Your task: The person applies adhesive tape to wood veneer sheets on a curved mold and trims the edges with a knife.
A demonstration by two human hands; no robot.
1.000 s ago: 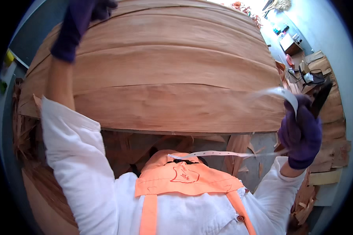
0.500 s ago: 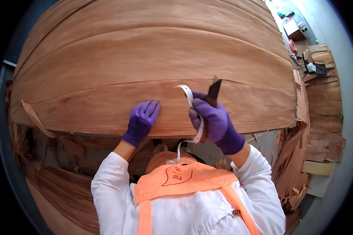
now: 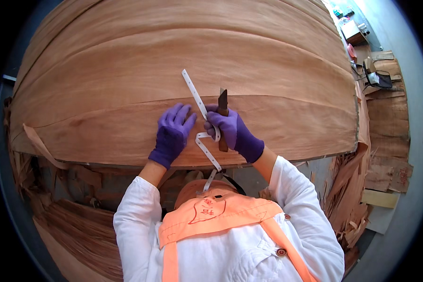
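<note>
Right hand (image 3: 234,128) | pinching knife (image 3: 223,100), white tape (image 3: 194,94) | tape juts forward-left | left hand (image 3: 173,130) spread over veneer (image 3: 103,127)

The left arm (image 3: 137,211) and the right arm (image 3: 308,211), both sleeved in white, reach forward with bent elbows. A short part of the left forearm (image 3: 152,173) and of the right forearm (image 3: 267,163) shows bare skin. The left hand (image 3: 170,134) is palm down, its fingers (image 3: 174,113) extended forward and a little spread. The right hand (image 3: 232,129) (gloved in purple, like the left) is curled into a grip and angled inward. The two hands are near each other, yet not touching.
</note>
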